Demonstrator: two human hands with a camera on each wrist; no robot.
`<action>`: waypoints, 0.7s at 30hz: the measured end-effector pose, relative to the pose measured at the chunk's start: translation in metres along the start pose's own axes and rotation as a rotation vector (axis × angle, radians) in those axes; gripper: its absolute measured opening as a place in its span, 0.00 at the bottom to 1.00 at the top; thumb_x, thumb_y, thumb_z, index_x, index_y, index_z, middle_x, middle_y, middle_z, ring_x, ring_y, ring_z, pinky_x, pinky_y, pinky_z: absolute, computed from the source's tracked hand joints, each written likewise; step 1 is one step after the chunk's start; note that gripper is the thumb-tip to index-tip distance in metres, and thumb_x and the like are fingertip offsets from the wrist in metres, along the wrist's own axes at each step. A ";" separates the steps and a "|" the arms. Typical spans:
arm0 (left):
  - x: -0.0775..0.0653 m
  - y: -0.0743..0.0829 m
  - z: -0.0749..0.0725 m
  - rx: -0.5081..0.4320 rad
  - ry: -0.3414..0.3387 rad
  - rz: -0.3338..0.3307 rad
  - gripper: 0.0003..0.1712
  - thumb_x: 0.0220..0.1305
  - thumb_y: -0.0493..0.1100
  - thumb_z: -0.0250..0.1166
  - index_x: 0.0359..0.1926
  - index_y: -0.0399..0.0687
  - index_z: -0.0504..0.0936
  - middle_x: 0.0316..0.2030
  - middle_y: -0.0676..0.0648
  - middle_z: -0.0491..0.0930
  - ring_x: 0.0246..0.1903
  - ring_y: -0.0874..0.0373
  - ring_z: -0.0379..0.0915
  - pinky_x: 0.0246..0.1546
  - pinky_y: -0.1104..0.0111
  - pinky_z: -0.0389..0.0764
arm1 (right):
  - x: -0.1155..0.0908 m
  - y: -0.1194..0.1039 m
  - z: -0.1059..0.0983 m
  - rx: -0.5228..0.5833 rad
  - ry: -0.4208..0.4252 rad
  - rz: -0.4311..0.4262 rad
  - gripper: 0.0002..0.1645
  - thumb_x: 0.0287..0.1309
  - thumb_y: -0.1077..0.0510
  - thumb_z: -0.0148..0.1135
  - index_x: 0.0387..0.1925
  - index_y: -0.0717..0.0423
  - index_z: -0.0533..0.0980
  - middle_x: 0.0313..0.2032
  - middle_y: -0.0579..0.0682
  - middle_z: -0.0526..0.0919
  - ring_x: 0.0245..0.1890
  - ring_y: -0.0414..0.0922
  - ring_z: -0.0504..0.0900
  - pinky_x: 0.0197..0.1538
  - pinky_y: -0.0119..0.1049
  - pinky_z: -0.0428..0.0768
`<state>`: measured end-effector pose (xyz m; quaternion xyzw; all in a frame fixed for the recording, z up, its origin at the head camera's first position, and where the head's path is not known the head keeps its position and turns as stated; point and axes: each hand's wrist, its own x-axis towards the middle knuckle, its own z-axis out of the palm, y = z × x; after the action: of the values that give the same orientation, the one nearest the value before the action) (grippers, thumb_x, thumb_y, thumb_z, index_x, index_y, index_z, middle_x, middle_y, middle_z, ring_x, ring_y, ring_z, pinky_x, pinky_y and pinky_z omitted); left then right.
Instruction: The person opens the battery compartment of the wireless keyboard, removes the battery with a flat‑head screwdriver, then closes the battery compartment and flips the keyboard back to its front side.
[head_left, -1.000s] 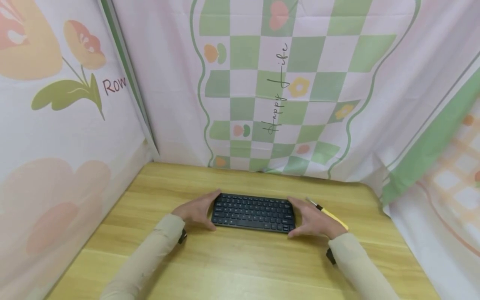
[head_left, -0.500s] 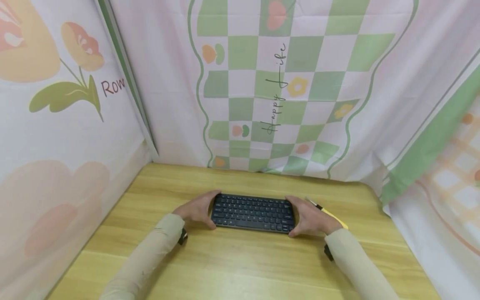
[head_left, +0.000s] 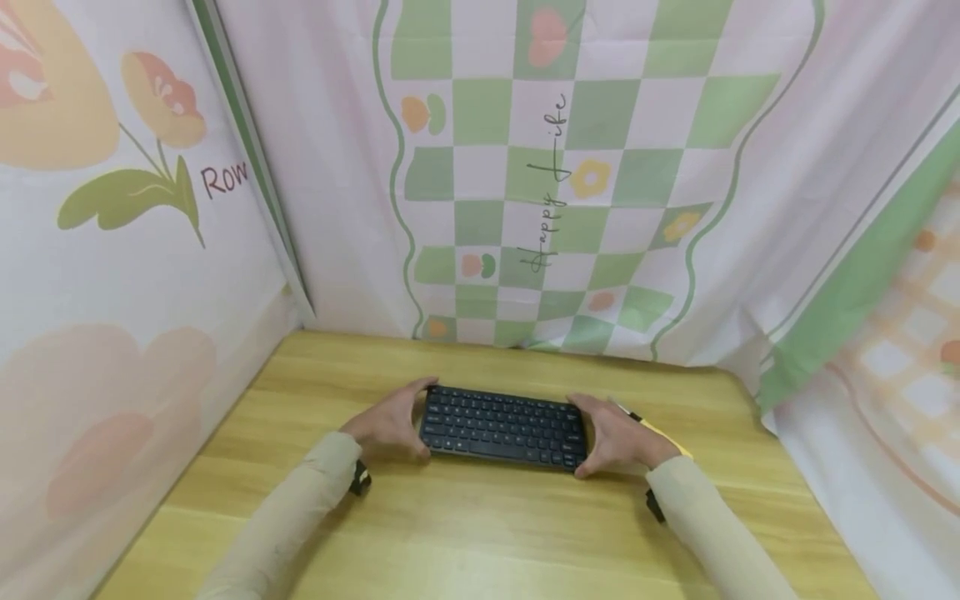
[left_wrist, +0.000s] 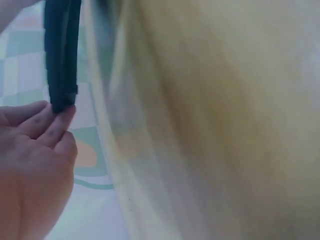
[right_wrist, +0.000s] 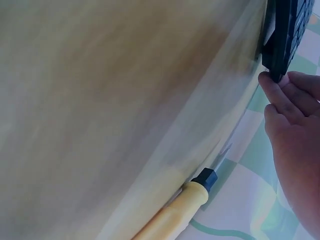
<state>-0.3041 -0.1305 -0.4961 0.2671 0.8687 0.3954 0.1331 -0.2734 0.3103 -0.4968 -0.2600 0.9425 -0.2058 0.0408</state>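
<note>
A small black keyboard (head_left: 504, 427) is held level between both hands, its keys facing up. My left hand (head_left: 390, 422) grips its left end, fingers at the far corner and thumb at the near one. At the right end, my right hand (head_left: 615, 433) grips in the same way. In the left wrist view a gap shows between the keyboard (left_wrist: 62, 55) and the tabletop, so that end is raised. The keyboard's right end (right_wrist: 282, 37) sits close to the table in the right wrist view; whether it touches is unclear. Its underside is hidden from the head view.
A screwdriver (right_wrist: 175, 216) with a yellow handle and black collar lies on the wooden table (head_left: 465, 533), just beyond my right hand, whose wrist partly covers it in the head view. Printed curtains (head_left: 555, 167) enclose the table at the back and both sides.
The keyboard's left end has risen slightly with my left hand. The head view has shifted a little. Both hands keep their grip, and the screwdriver has stayed in place.
</note>
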 end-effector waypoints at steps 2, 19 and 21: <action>0.000 0.002 -0.004 -0.017 0.007 0.020 0.81 0.30 0.41 0.89 0.84 0.44 0.50 0.83 0.39 0.53 0.82 0.36 0.49 0.81 0.37 0.51 | -0.002 0.000 0.000 0.017 -0.002 -0.003 0.82 0.25 0.37 0.92 0.77 0.70 0.60 0.75 0.70 0.67 0.76 0.68 0.67 0.78 0.76 0.51; 0.012 0.079 -0.051 -0.078 0.084 0.261 0.75 0.42 0.47 0.84 0.85 0.45 0.47 0.85 0.39 0.47 0.84 0.39 0.44 0.83 0.42 0.48 | -0.011 -0.015 -0.032 0.038 -0.008 -0.038 0.79 0.40 0.35 0.86 0.81 0.69 0.53 0.78 0.72 0.61 0.75 0.72 0.66 0.76 0.68 0.66; 0.014 0.091 -0.056 -0.108 0.093 0.269 0.75 0.42 0.48 0.84 0.85 0.45 0.47 0.85 0.40 0.49 0.84 0.40 0.44 0.84 0.42 0.47 | -0.010 -0.018 -0.039 0.028 0.003 -0.049 0.78 0.40 0.36 0.86 0.80 0.69 0.54 0.77 0.72 0.62 0.75 0.72 0.66 0.76 0.68 0.65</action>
<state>-0.3080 -0.1074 -0.3913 0.3550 0.8076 0.4679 0.0527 -0.2637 0.3152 -0.4538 -0.2823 0.9329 -0.2202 0.0380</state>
